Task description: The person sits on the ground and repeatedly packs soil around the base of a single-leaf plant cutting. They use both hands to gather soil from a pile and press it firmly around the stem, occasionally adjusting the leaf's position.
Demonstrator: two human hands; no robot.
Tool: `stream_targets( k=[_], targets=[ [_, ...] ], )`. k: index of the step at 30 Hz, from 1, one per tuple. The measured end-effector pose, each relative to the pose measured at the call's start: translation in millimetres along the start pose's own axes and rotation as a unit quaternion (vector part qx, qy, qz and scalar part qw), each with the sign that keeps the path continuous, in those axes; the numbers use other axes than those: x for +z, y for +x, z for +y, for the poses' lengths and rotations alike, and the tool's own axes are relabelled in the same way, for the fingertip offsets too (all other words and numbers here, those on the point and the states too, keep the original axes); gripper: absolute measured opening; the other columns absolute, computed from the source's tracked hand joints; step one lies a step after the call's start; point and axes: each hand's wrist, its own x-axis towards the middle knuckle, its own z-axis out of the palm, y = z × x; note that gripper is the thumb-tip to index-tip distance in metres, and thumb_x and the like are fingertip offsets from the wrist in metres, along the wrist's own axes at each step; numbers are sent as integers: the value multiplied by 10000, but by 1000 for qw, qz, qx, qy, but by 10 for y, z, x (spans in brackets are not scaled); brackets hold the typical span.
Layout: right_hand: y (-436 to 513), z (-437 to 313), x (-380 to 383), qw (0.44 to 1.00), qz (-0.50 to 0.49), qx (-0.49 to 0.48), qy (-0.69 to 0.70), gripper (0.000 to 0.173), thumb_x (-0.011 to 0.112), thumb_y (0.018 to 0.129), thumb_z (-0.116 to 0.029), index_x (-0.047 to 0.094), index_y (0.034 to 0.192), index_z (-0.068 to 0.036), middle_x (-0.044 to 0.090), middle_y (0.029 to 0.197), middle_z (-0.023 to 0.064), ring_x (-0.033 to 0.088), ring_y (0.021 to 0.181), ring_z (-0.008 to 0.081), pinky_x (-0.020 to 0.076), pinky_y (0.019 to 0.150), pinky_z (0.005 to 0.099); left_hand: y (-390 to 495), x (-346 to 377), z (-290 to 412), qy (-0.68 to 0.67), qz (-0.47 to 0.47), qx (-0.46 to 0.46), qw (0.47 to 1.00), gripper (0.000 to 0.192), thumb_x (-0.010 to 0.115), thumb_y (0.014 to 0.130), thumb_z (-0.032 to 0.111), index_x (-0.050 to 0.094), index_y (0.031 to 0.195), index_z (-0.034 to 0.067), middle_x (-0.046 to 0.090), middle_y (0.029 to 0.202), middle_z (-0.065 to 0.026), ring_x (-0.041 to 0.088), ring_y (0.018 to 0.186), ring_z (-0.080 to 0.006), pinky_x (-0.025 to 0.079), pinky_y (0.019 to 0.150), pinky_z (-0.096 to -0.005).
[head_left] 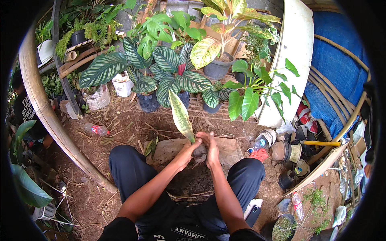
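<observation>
Between my two hands is a snake plant leaf [181,116], pale yellow at its edges and mottled green, pointing up and to the left. At its base is a greyish root ball [199,152] with fine roots below. My left hand [187,153] holds the leaf's base, its thumb near the stem. On the other side, my right hand [211,147] lies against the root ball, fingers together. Under them is a light brown sack or mat [229,149] with dark soil [190,180] on it, between my knees.
Potted striped calatheas [147,102] and a potted aglaonema [217,69] stand ahead. A plastic bottle [96,129] lies left near a bamboo pole [51,117]. Empty pots [280,150] and a white board [286,66] are at right. Another person [27,111] is at far left.
</observation>
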Motion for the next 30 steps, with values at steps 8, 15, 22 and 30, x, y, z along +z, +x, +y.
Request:
stream_targets(
  k=[8, 15, 22, 30],
  targets=[
    [4, 83, 13, 993, -28, 97, 57, 401, 492, 957, -310, 579, 1202, -4, 603, 1135, 104, 587, 1002, 193, 488, 867, 349, -53, 36, 105, -9, -10, 8, 1000, 646, 433, 944, 540, 347, 1404, 94, 413, 1378, -72, 405, 1277, -179, 315, 1064, -367],
    [-19, 51, -29, 959, -31, 230, 163, 423, 573, 898, -321, 584, 1203, -28, 609, 1125, 94, 584, 1029, 212, 469, 893, 356, 19, -15, 56, -9, 15, 5, 1000, 849, 391, 893, 669, 204, 1469, 75, 319, 1435, -111, 295, 1348, -221, 260, 1092, -394],
    [2, -101, -78, 892, -3, 267, 366, 427, 554, 892, -358, 566, 1175, -38, 616, 1108, 141, 610, 988, 280, 494, 902, 470, 74, 45, 56, 209, 137, 234, 940, 869, 409, 895, 639, 109, 1473, 63, 92, 1511, -171, 129, 1408, -309, 185, 1122, -453],
    [1, -22, -62, 888, -14, 197, 415, 248, 538, 911, -275, 589, 1053, -78, 628, 994, 69, 611, 914, 196, 505, 811, 360, -56, 298, -59, 512, 69, 469, 717, 1053, 819, 525, 369, 315, 1362, -21, 357, 1368, -266, 312, 1261, -483, 260, 1057, -552]
  ],
)
